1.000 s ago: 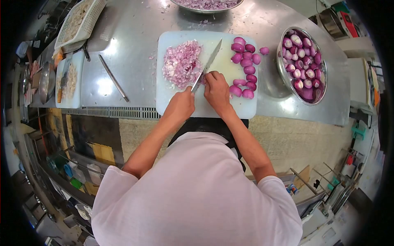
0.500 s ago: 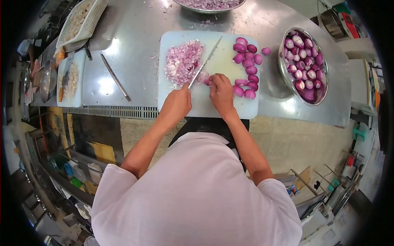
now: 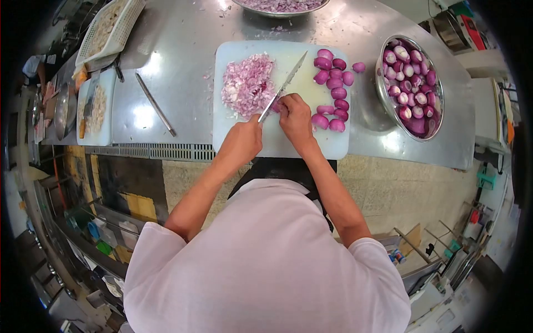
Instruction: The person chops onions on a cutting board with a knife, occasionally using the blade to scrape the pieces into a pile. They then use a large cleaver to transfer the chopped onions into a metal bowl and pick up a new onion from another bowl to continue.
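- A small purple onion [image 3: 276, 106] sits near the middle of a white cutting board [image 3: 308, 143], beside a knife [image 3: 287, 81]; fingers cover most of it, so its shape and any cuts are hard to make out.
- The knife slants away from the person, tip up and to the right; its handle is hidden inside the fist, and whether the edge touches the onion cannot be told.
- The left hand [image 3: 242, 140] is wrapped around the knife handle, knuckles up, its forearm reaching forward and inward.
- The right hand [image 3: 297, 117] has its fingers bent and drawn together on the onion, just right of the blade; the thumb is hard to see. Its forearm also angles inward.
- Left of the blade lies a heap of chopped onion [image 3: 248, 86]; along the board's right side, whole peeled onions [image 3: 335, 83] form a loose column, with one more on the table [image 3: 186, 61] nearby.
- Farther right, a metal bowl [image 3: 381, 91] holds many peeled onions, the lower ones buried.
- Beyond the board, another bowl [image 3: 282, 14] of chopped onion is cut off by the top edge.
- To the left lie a metal rod [image 3: 155, 104] and a second board [image 3: 104, 133]; outer surroundings are warped and dark.
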### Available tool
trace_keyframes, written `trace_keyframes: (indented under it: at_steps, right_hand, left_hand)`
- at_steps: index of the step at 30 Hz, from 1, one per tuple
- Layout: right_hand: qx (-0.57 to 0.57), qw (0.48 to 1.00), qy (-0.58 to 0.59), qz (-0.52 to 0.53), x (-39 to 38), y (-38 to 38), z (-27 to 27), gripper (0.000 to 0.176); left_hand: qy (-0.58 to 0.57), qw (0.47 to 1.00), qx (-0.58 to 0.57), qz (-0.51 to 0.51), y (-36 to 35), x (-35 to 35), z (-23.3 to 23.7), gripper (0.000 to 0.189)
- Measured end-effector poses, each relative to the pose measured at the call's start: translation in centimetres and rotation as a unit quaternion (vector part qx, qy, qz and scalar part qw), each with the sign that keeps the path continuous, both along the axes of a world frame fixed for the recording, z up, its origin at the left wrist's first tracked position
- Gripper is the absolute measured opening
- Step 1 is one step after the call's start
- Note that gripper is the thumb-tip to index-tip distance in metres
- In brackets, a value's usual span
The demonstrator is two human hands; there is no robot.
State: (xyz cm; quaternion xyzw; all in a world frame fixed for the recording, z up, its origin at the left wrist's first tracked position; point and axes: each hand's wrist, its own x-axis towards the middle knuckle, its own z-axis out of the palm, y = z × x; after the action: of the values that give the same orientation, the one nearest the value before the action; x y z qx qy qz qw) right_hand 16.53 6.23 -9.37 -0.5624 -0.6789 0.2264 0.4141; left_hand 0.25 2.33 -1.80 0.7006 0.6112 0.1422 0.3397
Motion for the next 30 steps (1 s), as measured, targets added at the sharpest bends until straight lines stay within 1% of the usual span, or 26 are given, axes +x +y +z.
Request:
trace_keyframes:
  at_steps: [2,5,8,10,12,14,15,17,18,20,23,26,29,30]
  right_hand:
    - [0.007,1.000,-0.004,0.003,0.0,-0.3,0.0,0.009]
    - [0.003,1.000,-0.025,0.013,0.2,0.0,0.2,0.010]
    - [-0.018,1.000,-0.014,0.010,0.4,0.1,0.2,0.010]
    - [0.009,1.000,-0.013,0.006,0.3,-0.2,0.2,0.009]
    - [0.010,1.000,-0.012,0.010,0.3,-0.1,0.0,0.009]
    - [0.012,1.000,-0.007,0.008,0.2,0.1,-0.3,0.009]
    - [0.018,1.000,0.003,0.002,0.2,0.1,-0.5,0.009]
    - [0.019,1.000,0.011,0.000,0.2,-0.4,-1.0,0.009]
    - [0.026,1.000,0.012,0.000,0.1,-0.4,-0.9,0.009]
    - [0.036,0.999,0.012,0.001,0.1,-0.3,-0.8,0.009]
    - [0.027,0.999,0.017,-0.010,0.0,-0.1,-1.0,0.009]
    - [0.032,0.999,0.042,0.005,0.0,-0.6,-1.0,0.009]
    - [0.046,0.998,0.022,0.026,0.6,-0.1,-0.8,0.011]
    - [0.051,0.998,-0.020,0.040,1.0,-0.2,-0.4,0.015]
  left_hand:
    - [0.007,1.000,0.000,-0.012,0.1,0.3,-2.0,0.019]
    - [-0.008,1.000,-0.009,-0.010,0.5,0.2,1.1,0.019]
    - [-0.011,1.000,-0.008,0.001,-0.3,0.5,0.2,0.020]
    - [-0.004,1.000,-0.009,-0.003,0.3,0.8,0.0,0.019]
    - [0.004,1.000,-0.002,-0.005,0.5,0.8,-0.1,0.019]
    - [-0.037,0.999,0.011,0.001,0.0,0.5,0.0,0.019]
    - [-0.036,0.999,0.011,-0.003,0.2,0.7,-0.5,0.019]
    - [0.042,0.997,-0.057,0.006,0.2,1.4,-1.7,0.017]
    - [0.042,0.997,-0.060,0.009,0.2,1.2,-1.3,0.017]
    - [-0.003,1.000,-0.030,0.002,0.7,0.8,0.1,0.018]
    - [-0.022,0.999,-0.023,0.029,-0.3,0.9,-0.9,0.020]
    - [-0.013,0.999,-0.021,0.033,0.8,1.2,-1.7,0.020]
    - [-0.007,1.000,-0.001,0.014,0.9,0.0,0.2,0.022]
    - [-0.006,1.000,0.002,0.012,0.8,-0.3,0.3,0.022]
